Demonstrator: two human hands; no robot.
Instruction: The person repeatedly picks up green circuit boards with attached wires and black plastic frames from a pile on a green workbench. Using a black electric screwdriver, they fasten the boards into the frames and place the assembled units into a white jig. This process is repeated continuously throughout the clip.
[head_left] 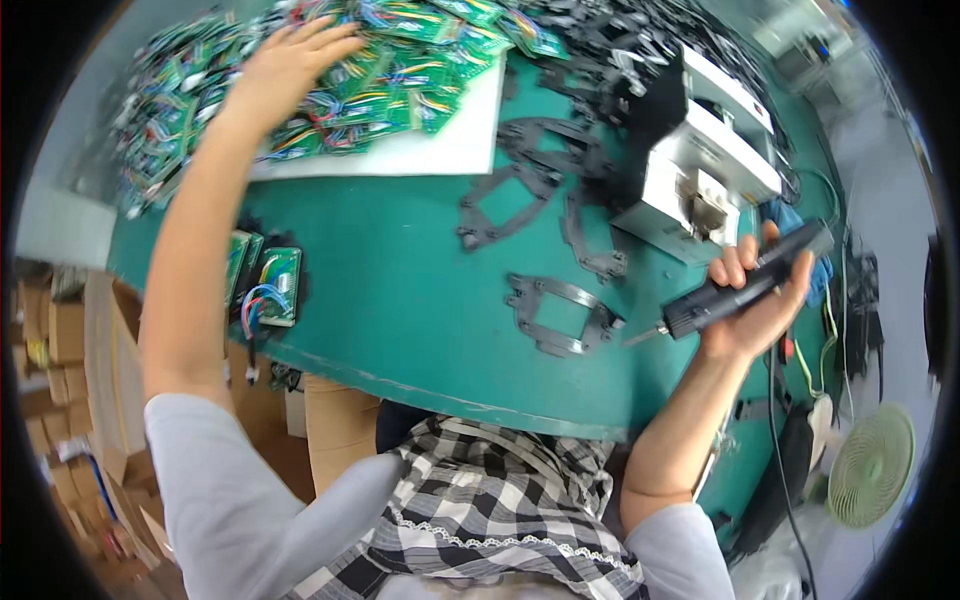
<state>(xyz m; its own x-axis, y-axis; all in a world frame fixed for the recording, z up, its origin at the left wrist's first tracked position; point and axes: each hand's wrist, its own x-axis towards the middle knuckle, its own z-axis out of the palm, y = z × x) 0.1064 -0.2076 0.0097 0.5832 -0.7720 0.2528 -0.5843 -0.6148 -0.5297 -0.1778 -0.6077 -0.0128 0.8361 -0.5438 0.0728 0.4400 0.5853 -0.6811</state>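
Observation:
My left hand reaches to the far left with its fingers stretched out, over a large heap of green circuit boards with coloured wires. Whether its fingertips touch a board is hard to tell. At the right, my right hand is wrapped round a black electric screwdriver, whose thin bit points left. Just left of the bit, a black plastic frame lies flat on the green tabletop. A few boards in black housings with wires sit near the left front edge.
A white and black screw feeder stands at the back right. More black plastic frames lie beyond the near one, and dark parts pile up behind. A white sheet is under the boards. A green fan stands at the far right.

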